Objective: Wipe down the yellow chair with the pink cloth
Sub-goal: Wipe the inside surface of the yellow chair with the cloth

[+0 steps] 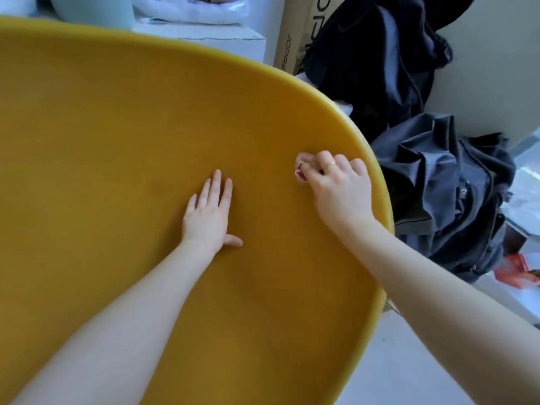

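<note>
Head view looks down into the wide bowl of the yellow chair (pixel 122 159), which fills most of the frame; its rim curves from the far left edge round to the near right; the left hand (pixel 208 217) lies flat near the middle of the seat, fingers straight and close together, thumb out to the side; the right hand (pixel 340 182) sits just inside the right rim, fingers curled shut around the pink cloth (pixel 302 166), of which only a small bunched bit shows past the knuckles.

The biggest risk, as I judge it, is coverage; with the cloth balled so tightly in the fist, knuckles and bare skin may rub the shell instead of fabric, leaving streaks or unwiped bands across so broad a surface; the cloth could also slip out over the right rim, since the hand works right at that edge; a smaller risk is the chair shifting if the flat palm lifts while the other hand pushes outward.

The seat looks smooth, matte and free of visible marks; beyond the right rim lie a dark jacket (pixel 377 62) and a grey bag (pixel 444 182) on a pale floor (pixel 394 372); a cardboard box (pixel 292 33) stands past the far rim.
</note>
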Demonstrator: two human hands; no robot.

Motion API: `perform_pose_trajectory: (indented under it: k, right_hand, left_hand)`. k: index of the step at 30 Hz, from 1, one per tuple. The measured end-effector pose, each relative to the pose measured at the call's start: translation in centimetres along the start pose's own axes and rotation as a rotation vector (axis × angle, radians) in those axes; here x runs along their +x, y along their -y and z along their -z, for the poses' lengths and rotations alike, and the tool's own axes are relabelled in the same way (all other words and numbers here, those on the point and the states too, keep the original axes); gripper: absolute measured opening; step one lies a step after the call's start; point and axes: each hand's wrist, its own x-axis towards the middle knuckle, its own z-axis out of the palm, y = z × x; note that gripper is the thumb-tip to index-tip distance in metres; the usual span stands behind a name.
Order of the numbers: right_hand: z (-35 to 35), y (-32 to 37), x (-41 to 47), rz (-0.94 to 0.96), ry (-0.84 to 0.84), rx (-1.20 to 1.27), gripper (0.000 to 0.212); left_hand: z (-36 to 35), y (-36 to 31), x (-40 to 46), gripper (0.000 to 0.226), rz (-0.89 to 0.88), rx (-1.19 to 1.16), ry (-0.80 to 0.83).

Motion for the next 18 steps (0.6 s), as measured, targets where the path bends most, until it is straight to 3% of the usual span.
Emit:
perform_pose_trajectory:
  k: [2,5,9,16,18]
  right_hand:
    - [1.4,-1.3,2.1,-0.042,-0.012,0.009,0.03]
    - [2.6,-1.9,3.7,-0.071,-0.019,0.054,0.035]
    - [1.0,-1.6,-0.4,-0.019,-0.003,-0.053,0.024]
    - [1.2,6.8,-10.8,-0.057,0.257,0.279,0.036]
    - [0.8,8.6,-11.5,0.01,0.299,0.255,0.023]
  left_hand:
    - [-0.1,-0.1,-0.4,0.124,0.019,-0.005,0.008]
    - [-0.5,-0.1,-0.7,0.117,0.04,0.005,0.01]
    - [-0.9,0.1,-0.7,0.116,0.055,-0.029,0.004]
    - [-0.4,0.3,-1.7,0.109,0.076,-0.054,0.043]
    - [-0.6,1.3,-3.1,0.107,0.075,-0.071,0.064]
